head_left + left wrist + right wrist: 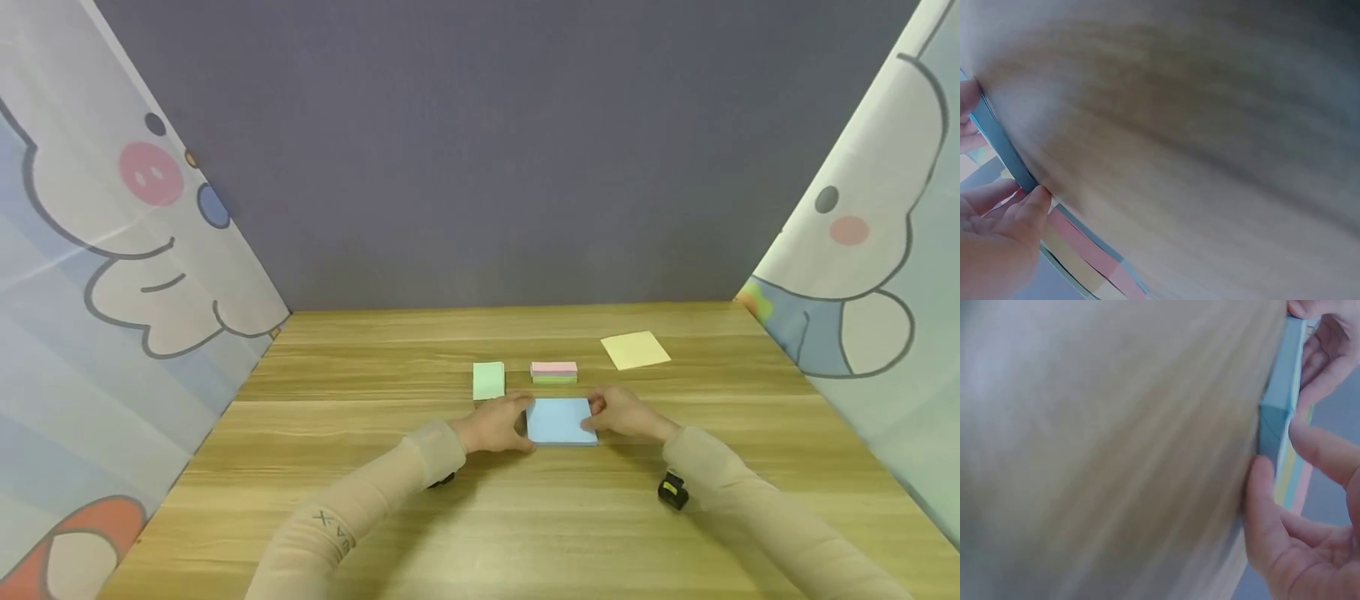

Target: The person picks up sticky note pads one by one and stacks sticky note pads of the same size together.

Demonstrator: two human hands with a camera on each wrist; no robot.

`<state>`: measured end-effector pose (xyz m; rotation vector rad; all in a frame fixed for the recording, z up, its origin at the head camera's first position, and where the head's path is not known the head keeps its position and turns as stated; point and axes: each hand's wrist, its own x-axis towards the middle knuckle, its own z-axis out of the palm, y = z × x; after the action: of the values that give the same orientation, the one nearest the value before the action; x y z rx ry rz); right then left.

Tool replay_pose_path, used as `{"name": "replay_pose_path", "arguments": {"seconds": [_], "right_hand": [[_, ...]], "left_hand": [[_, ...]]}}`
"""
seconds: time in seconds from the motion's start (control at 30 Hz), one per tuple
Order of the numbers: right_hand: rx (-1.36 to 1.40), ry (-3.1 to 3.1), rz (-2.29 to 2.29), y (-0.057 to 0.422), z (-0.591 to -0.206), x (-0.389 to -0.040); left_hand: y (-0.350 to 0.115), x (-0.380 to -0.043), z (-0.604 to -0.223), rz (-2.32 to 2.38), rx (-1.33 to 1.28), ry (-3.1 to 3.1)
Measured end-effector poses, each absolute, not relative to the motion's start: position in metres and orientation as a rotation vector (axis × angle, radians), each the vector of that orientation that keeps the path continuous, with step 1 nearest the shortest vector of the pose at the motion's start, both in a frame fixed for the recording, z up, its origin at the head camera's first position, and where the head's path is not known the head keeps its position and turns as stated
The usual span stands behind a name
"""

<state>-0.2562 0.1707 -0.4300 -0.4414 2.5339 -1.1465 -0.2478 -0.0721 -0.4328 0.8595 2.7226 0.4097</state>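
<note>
A light blue pad of sticky notes [558, 419] lies on the wooden table between both hands. My left hand [495, 422] grips its left end, fingers at the far corner and thumb at the near corner. At the right end, my right hand [626, 412] holds the pad, with the thumb on the near part of that edge and the fingers farther back. The pad's thick blue side [1000, 147] shows in the left wrist view. In the right wrist view, the right hand [1310, 544] has its digits against the end of the blue pad [1282, 375].
Just beyond the blue pad are a small green note pad [489, 380] and a stack of narrow pink, green and other coloured notes [553, 372]. A yellow square sheet [636, 350] lies farther back right. A dark panel [510, 158] stands behind the table.
</note>
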Motion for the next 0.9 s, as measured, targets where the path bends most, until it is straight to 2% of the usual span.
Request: {"name": "replay_pose_path", "arguments": {"seconds": [0.27, 0.5, 0.7, 0.9], "right_hand": [[-0.565, 2.477, -1.022, 0.192, -0.420, -0.264], [-0.785, 2.665, -0.841, 0.225, -0.402, -0.287], [-0.779, 2.793, -0.538, 0.250, -0.385, -0.312], [-0.707, 2.823, -0.362, 0.269, -0.386, -0.330]], "left_hand": [[-0.074, -0.247, -0.436, 0.398, 0.865, 2.725], [-0.076, -0.247, -0.435, 0.382, 0.848, 2.732], [-0.076, -0.247, -0.431, 0.389, 0.838, 2.724], [-0.075, -0.247, -0.432, 0.406, 0.845, 2.707]]}}
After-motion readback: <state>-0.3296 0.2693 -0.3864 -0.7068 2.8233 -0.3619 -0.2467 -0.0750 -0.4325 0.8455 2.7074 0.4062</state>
